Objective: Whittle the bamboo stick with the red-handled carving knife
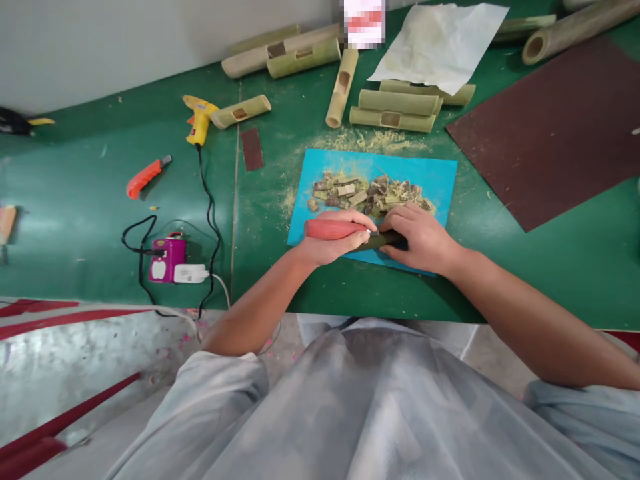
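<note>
The left hand is wrapped around the smooth, rounded red handle of a carving tool, fingers closed tight over it, with the tool's tip pointing toward the right hand. That right hand is clamped down on a short, dark green bamboo piece, which lies on the near edge of a flat blue cutting mat on the green table. Just beyond the hands, a heap of rough, flaky bamboo chips sits on the mat, and pale fine shavings are scattered past its far edge. Farther back lie several cut bamboo tubes, pale green cylinders, some with rectangular slots. A crumpled white sheet partly covers them. To the left lie a yellow glue gun, an orange utility knife and a purple power adapter with black cables. A dark brown board lies to the right.
</note>
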`<action>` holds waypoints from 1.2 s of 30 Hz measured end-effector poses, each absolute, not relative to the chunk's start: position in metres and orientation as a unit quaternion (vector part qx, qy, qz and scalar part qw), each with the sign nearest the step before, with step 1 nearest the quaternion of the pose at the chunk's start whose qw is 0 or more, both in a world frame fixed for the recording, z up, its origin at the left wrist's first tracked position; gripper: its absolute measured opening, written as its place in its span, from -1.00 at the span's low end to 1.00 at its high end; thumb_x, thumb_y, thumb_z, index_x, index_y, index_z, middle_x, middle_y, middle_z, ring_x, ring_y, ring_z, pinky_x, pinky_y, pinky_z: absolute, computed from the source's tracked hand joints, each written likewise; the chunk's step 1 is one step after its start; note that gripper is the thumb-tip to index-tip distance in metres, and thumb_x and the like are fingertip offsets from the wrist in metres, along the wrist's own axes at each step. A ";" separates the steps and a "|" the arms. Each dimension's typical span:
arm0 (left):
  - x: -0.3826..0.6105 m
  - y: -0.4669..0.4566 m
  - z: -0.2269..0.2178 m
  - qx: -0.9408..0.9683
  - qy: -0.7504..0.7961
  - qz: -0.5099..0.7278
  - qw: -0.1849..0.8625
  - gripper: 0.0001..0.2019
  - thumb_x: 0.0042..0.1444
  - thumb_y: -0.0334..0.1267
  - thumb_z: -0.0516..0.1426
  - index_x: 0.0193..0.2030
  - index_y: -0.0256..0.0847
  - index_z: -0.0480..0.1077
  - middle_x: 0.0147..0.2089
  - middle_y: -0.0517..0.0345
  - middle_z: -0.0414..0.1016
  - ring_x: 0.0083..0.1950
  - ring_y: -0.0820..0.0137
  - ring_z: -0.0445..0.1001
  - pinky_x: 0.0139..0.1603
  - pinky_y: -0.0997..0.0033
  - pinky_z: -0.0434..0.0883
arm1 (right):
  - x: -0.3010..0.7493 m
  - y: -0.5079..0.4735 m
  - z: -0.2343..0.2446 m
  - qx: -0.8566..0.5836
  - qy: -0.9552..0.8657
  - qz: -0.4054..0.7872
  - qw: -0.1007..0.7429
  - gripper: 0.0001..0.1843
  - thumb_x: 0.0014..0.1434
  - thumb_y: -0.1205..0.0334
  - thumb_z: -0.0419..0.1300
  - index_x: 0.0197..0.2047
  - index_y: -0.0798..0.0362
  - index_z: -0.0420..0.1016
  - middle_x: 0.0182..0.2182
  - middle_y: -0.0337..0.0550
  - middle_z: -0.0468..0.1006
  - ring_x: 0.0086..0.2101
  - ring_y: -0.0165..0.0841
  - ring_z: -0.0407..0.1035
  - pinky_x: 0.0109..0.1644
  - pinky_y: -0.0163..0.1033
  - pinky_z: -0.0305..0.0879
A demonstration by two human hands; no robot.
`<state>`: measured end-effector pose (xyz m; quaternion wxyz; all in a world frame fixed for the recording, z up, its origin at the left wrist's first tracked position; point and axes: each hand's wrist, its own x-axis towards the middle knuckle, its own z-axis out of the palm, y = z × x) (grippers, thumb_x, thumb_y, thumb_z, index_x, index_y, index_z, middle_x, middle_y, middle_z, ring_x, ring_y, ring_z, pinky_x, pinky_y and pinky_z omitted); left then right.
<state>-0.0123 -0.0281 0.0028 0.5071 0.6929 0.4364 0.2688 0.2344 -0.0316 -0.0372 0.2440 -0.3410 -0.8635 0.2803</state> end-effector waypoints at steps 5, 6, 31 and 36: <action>-0.010 -0.023 0.001 0.678 0.439 0.267 0.526 -0.83 0.13 -0.19 0.26 -0.22 -0.13 0.68 -0.32 0.15 0.70 -0.35 0.43 0.58 -0.33 0.47 0.46 | 0.231 -0.030 -0.040 -0.350 -0.862 0.271 0.246 -0.81 0.24 0.08 0.32 -0.17 -0.01 0.51 -0.19 0.02 0.60 -0.14 -0.08 0.42 -0.01 0.02 0.34; -0.009 -0.022 0.001 0.676 0.443 0.272 0.523 -0.84 0.12 -0.18 0.27 -0.24 -0.12 0.68 -0.31 0.16 0.70 -0.35 0.44 0.58 -0.33 0.47 0.46 | 0.230 -0.030 -0.040 -0.351 -0.861 0.272 0.246 -0.83 0.24 0.09 0.31 -0.18 -0.01 0.51 -0.20 0.01 0.60 -0.15 -0.08 0.42 -0.02 0.01 0.34; -0.007 -0.032 -0.012 0.570 0.505 0.437 0.479 -0.87 0.10 -0.15 0.33 -0.32 -0.14 0.65 -0.41 0.18 0.62 -0.43 0.46 0.54 -0.36 0.44 0.51 | 0.232 -0.031 -0.038 -0.356 -0.861 0.266 0.248 -0.81 0.27 0.08 0.29 -0.13 -0.01 0.55 -0.19 0.02 0.61 -0.14 -0.07 0.42 -0.03 0.03 0.34; 0.000 -0.037 -0.015 0.442 0.550 0.585 0.399 -0.70 0.10 0.05 0.40 -0.29 -0.15 0.62 -0.48 0.23 0.56 -0.44 0.47 0.54 -0.30 0.41 0.55 | 0.230 -0.039 -0.031 -0.395 -0.839 0.210 0.310 -0.78 0.33 0.05 0.28 -0.07 0.00 0.57 -0.14 0.06 0.64 -0.11 -0.04 0.47 -0.01 0.07 0.38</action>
